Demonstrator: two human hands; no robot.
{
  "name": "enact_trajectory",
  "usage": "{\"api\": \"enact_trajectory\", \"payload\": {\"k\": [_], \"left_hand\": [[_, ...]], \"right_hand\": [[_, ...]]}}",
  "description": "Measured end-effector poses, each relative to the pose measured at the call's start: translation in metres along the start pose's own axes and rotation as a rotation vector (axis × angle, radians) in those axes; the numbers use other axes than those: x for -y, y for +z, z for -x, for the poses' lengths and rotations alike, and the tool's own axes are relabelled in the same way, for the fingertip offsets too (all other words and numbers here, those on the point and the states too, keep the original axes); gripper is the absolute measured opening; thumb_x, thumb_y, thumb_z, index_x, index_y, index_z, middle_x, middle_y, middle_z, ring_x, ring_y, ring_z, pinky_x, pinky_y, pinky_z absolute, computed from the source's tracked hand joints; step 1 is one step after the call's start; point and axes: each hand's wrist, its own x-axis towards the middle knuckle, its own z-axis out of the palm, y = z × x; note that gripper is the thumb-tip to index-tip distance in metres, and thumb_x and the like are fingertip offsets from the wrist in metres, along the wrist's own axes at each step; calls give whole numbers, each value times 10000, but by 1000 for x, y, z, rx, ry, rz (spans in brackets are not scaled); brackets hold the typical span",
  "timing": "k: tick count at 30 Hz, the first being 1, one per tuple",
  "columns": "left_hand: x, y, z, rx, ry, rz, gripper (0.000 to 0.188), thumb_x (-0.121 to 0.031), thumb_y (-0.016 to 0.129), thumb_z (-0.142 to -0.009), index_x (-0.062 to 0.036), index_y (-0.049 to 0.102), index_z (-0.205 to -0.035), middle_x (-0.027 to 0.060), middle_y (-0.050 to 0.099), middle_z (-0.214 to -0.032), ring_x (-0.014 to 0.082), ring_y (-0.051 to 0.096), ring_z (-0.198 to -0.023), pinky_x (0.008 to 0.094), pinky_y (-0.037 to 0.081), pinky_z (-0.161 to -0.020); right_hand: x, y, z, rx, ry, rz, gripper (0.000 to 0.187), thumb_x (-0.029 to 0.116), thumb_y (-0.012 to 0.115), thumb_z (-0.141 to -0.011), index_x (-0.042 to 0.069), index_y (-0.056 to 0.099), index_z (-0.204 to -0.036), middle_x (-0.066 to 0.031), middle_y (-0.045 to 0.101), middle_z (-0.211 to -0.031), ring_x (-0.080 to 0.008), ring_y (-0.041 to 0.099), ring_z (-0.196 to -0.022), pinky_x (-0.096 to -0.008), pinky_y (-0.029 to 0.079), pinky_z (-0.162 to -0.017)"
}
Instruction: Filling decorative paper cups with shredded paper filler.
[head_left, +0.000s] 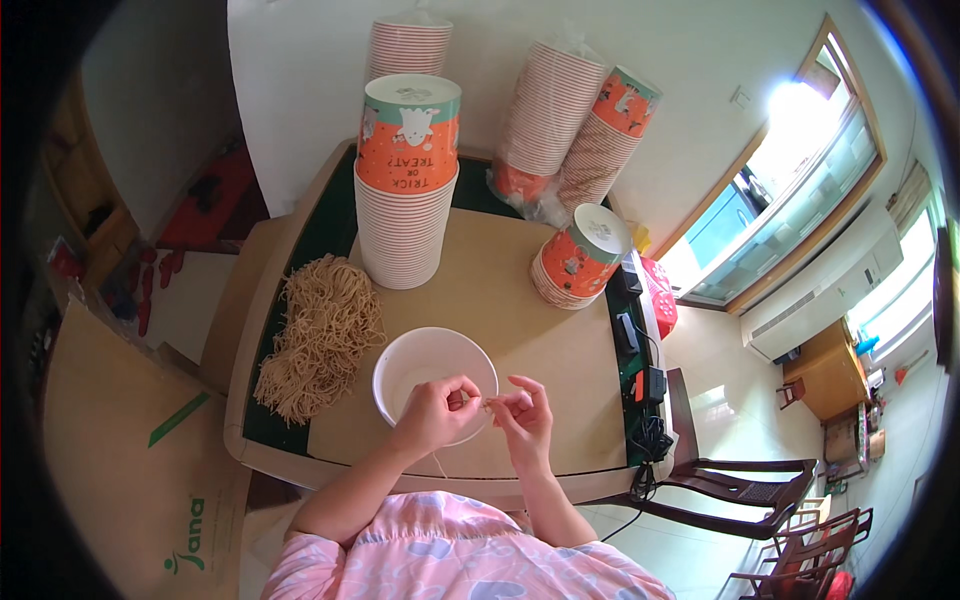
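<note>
From the head view, here are two hands working close together over the near side of a white tub. The left hand has its fingers curled in tight, pinching a thin beige cord, whose loose end dangles past the tub's near rim. Right beside it, the right hand meets it with thumb and fingertips drawn narrow on a small bit of that same cord, its other fingers loosely bent. The tub stands on the worktop, and just to its left sprawls a tangled heap of beige cords. Beyond the tub rises a tall stack of upturned paper buckets, orange and teal on top; over to the right leans a shorter stack. More stacks line up by the wall, some in clear plastic, and black cables bunch along the right edge.
</note>
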Motion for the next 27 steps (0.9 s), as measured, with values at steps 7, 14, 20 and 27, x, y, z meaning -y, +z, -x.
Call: {"api": "enact_trajectory", "payload": {"k": [7, 14, 20, 27], "left_hand": [[-3, -3, 3, -25, -27, 21, 40, -54, 643, -820, -20, 624, -830, -32, 497, -570, 32, 438, -527, 226, 357, -492], [1, -6, 4, -15, 37, -60, 185, -71, 660, -792, -49, 630, -973, 4, 534, -643, 69, 474, -548, 243, 409, -527], [1, -1, 1, 79, 150, -255, 387, -183, 681, -764, -107, 574, -1128, 76, 646, -835, 273, 661, -834, 381, 525, -775], [2, 7, -10, 184, 13, -290, 217, -206, 653, -777, -104, 630, -967, 79, 685, -915, 249, 670, -816, 364, 531, -734]], "right_hand": [[7, 10, -4, 62, -67, 235, 340, -50, 654, -821, 38, 544, -1131, -32, 655, -879, -52, 542, -666, -179, 430, -568], [27, 11, 5, 102, -180, 701, 368, -79, 636, -779, 39, 562, -1119, -25, 642, -957, -41, 454, -597, -187, 420, -574], [26, 8, 6, 3, -229, 543, 332, -100, 559, -804, 28, 564, -1110, -36, 624, -974, -43, 490, -663, -197, 445, -657], [17, 3, 6, -18, -197, 460, 293, -92, 563, -820, 12, 566, -1093, -20, 615, -942, -28, 485, -680, -183, 428, -660]]}}
